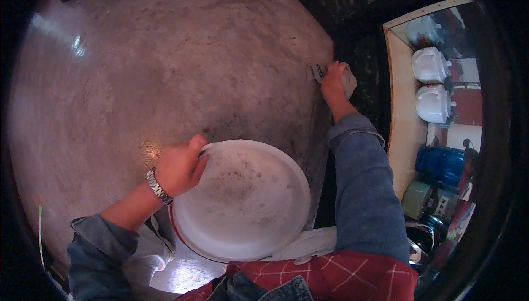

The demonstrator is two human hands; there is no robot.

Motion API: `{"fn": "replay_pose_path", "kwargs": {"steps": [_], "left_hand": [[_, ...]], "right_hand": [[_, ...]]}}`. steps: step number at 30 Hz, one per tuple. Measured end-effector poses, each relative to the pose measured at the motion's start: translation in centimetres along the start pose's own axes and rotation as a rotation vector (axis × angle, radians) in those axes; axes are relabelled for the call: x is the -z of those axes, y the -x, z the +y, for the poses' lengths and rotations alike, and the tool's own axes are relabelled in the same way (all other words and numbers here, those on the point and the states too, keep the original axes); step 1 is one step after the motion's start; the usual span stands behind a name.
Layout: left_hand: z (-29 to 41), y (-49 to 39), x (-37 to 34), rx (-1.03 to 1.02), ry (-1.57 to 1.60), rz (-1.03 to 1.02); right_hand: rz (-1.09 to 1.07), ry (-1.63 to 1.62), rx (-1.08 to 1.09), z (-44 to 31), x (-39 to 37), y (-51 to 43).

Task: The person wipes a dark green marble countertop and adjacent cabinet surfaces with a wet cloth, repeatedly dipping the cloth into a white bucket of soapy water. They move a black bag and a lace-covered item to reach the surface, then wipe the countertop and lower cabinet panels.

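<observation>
My left hand [182, 164] grips the far-left rim of a round white basin [303, 193] with a reddish outer side. Cloudy water [239, 185] with bubbles on its surface lies in the basin. A metal-link wristwatch or bracelet [159, 187] is on my left wrist. Out to the right, my right hand [334, 80] is closed around a pale crumpled cloth [349, 80], held at the edge of a dark upright surface [363, 69]. Part of the cloth, or another thing, shows beyond the fingers; I cannot tell which.
Smooth grey-brown concrete floor [186, 65] spreads ahead and left. A cabinet [396, 107] at right holds white lidded pots [432, 102], a blue container [440, 162] and a green tin [416, 200]. A thin green-and-white stalk-like thing [40, 230] is at far left.
</observation>
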State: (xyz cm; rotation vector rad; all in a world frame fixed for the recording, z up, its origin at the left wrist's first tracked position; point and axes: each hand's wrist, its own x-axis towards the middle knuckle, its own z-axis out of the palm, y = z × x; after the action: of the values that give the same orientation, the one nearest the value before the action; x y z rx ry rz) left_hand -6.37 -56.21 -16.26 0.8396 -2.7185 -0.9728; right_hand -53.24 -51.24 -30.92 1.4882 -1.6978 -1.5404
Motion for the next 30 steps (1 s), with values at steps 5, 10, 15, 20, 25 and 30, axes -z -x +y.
{"fn": "replay_pose_path", "kwargs": {"steps": [5,10,15,20,25,30], "left_hand": [[0.3,-0.2,0.1,0.049,0.019,-0.041],[-0.1,0.0,-0.1,0.026,0.063,-0.029],[-0.3,0.1,-0.4,0.023,0.041,-0.032],[-0.3,-0.1,-0.5,0.043,0.05,-0.035],[-0.7,-0.2,-0.5,0.017,0.08,-0.074],[-0.9,-0.6,-0.3,-0.002,0.058,-0.096]], "right_hand": [[0.033,0.036,0.065,-0.9,0.5,5.1],[0.072,0.023,0.076,-2.7,0.8,10.1],[0.03,0.021,0.191,-4.5,-0.1,16.4],[-0.101,-0.041,0.304,-5.0,1.8,21.2],[-0.374,-0.694,0.032,-5.6,3.2,26.4],[-0.05,-0.604,0.2,-10.1,1.6,35.0]]}}
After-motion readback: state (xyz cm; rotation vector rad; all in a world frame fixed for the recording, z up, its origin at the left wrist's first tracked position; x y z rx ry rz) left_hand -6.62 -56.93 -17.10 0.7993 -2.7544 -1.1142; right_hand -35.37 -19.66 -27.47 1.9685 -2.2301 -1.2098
